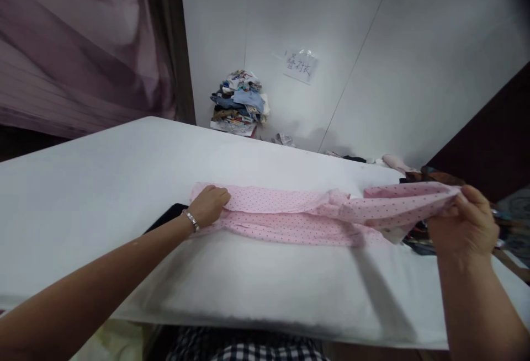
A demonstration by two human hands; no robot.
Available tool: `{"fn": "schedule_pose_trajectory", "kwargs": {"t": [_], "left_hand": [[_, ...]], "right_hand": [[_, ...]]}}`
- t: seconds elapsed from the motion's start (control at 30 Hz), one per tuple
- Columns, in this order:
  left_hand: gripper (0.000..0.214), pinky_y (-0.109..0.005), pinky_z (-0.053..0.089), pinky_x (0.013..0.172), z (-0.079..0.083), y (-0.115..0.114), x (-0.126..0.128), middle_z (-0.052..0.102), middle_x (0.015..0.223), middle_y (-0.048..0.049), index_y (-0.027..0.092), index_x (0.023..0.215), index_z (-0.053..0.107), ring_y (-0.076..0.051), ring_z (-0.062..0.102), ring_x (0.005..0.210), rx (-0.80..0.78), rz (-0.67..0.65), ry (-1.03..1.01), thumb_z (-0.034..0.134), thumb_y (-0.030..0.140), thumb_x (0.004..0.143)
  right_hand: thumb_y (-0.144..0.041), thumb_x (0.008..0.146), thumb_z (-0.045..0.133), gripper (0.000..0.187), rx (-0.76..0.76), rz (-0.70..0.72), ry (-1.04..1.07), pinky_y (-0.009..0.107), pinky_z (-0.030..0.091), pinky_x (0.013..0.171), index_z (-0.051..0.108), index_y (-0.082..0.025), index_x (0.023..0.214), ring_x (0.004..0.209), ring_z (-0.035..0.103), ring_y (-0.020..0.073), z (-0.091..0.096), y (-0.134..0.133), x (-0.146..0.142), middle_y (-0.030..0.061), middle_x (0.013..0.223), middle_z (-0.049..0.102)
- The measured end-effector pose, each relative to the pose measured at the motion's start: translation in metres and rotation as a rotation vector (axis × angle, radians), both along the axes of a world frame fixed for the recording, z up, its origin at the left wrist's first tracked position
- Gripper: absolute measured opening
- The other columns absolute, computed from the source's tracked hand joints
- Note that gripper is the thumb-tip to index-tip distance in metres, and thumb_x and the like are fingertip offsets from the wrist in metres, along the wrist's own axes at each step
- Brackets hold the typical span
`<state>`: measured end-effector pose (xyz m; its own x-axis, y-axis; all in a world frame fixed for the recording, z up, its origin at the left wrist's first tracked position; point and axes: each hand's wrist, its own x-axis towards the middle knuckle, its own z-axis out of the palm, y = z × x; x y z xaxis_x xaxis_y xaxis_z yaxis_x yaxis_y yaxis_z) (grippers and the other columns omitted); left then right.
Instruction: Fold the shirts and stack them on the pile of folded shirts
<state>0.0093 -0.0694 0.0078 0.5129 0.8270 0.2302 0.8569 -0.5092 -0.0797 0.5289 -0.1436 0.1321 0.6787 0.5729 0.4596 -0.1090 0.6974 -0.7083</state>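
Note:
A pink shirt with small dark dots (281, 200) lies in a long, narrow strip across the white table. At the strip's left end, my left hand (209, 205) has its fingers curled down on the cloth, a bracelet on the wrist. My right hand (467, 220), on the far right, pinches one end of the shirt, probably a sleeve, and holds it raised off the table. Between the bunched middle and that hand the fabric stretches taut. Something black (168, 216) lies partly hidden behind my left forearm.
The white table (124, 173) spans the view. Behind it, folded clothes (240, 101) are stacked against the wall, below and left of a handwritten paper (301, 67). Mixed garments (422, 239) pile up at the right edge. A pinkish curtain (83, 46) hangs at left.

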Motion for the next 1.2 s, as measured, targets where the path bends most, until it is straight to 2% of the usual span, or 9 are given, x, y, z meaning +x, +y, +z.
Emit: {"fn": "schedule_pose_trajectory", "kwargs": {"t": [0.23,0.4,0.6,0.73,0.9,0.97,1.0,1.1,1.2], "left_hand": [[0.023,-0.032,0.040,0.070,-0.006,-0.017,0.003,0.063,0.081,-0.0088,0.017,0.072,0.055,-0.021,0.056,0.079,-0.213,0.110,-0.055,0.040,-0.001,0.071],[0.023,-0.034,0.039,0.071,-0.002,-0.023,0.002,0.063,0.082,-0.0092,0.017,0.072,0.057,-0.022,0.055,0.079,-0.199,0.104,-0.079,0.039,0.003,0.072],[0.019,-0.034,0.043,0.070,0.003,-0.022,0.005,0.067,0.088,-0.0068,0.019,0.080,0.062,-0.022,0.059,0.080,-0.438,0.214,-0.320,0.047,0.017,0.070],[0.030,-0.038,0.047,0.079,0.025,-0.017,0.032,0.069,0.095,-0.0064,0.021,0.089,0.065,-0.025,0.061,0.089,-0.532,0.158,-0.682,0.052,0.046,0.078],[0.060,-0.044,0.042,0.097,0.043,-0.004,0.086,0.053,0.136,-0.0130,0.023,0.121,0.057,-0.029,0.051,0.121,-0.791,-0.012,-1.355,0.053,0.065,0.079],[0.067,-0.046,0.040,0.100,0.042,0.001,0.102,0.046,0.144,-0.0124,0.026,0.130,0.050,-0.029,0.046,0.127,-0.878,-0.089,-1.543,0.047,0.071,0.080],[0.070,-0.047,0.040,0.099,0.040,0.002,0.108,0.048,0.143,-0.0117,0.027,0.132,0.050,-0.029,0.047,0.127,-0.910,-0.115,-1.597,0.043,0.073,0.080],[0.070,-0.045,0.043,0.094,0.028,0.000,0.111,0.064,0.122,-0.0110,0.022,0.120,0.060,-0.030,0.056,0.114,-0.944,-0.106,-1.539,0.045,0.075,0.077],[0.052,-0.039,0.047,0.082,0.018,-0.006,0.102,0.071,0.090,-0.0073,0.017,0.091,0.069,-0.028,0.063,0.090,-0.892,0.036,-1.203,0.066,0.063,0.068]], "right_hand": [[-0.006,0.051,0.067,0.029,-0.051,0.033,0.057,0.022,0.052,0.057,0.072,-0.019,0.076,0.067,0.064,0.0115,-0.019,-0.024,-0.002,-0.0002,0.073,0.069],[-0.008,0.055,0.062,0.028,-0.018,0.046,0.059,0.024,0.052,0.061,0.073,-0.021,0.078,0.067,0.064,0.0114,-0.019,-0.034,-0.001,-0.0001,0.074,0.068],[-0.017,0.061,0.055,0.030,0.003,0.117,-0.088,0.038,0.051,0.079,0.074,-0.026,0.082,0.084,0.066,0.0209,-0.010,-0.025,-0.006,0.0037,0.084,0.069],[-0.020,0.059,0.054,0.030,0.029,0.395,-0.262,0.039,0.047,0.081,0.071,-0.025,0.083,0.078,0.064,0.0208,0.020,0.016,-0.039,0.0027,0.079,0.069],[-0.027,0.065,0.060,0.024,-0.110,0.983,-0.667,0.028,0.044,0.059,0.065,-0.022,0.088,0.059,0.054,0.0138,0.045,0.081,-0.136,-0.0015,0.070,0.063],[-0.025,0.068,0.061,0.029,-0.207,1.237,-0.848,0.025,0.042,0.058,0.065,-0.020,0.096,0.060,0.052,0.0118,0.035,0.098,-0.178,-0.0025,0.071,0.060],[-0.022,0.070,0.062,0.031,-0.269,1.286,-0.926,0.025,0.042,0.059,0.065,-0.018,0.100,0.062,0.052,0.0110,0.026,0.104,-0.195,-0.0027,0.072,0.060],[-0.015,0.072,0.061,0.032,-0.449,1.229,-1.034,0.025,0.042,0.064,0.066,-0.016,0.104,0.063,0.051,0.0094,-0.010,0.115,-0.218,-0.0040,0.069,0.058],[-0.017,0.075,0.061,0.032,-0.580,1.141,-1.001,0.030,0.047,0.076,0.066,-0.016,0.107,0.071,0.058,0.0121,-0.044,0.125,-0.197,-0.0013,0.074,0.064]]}}
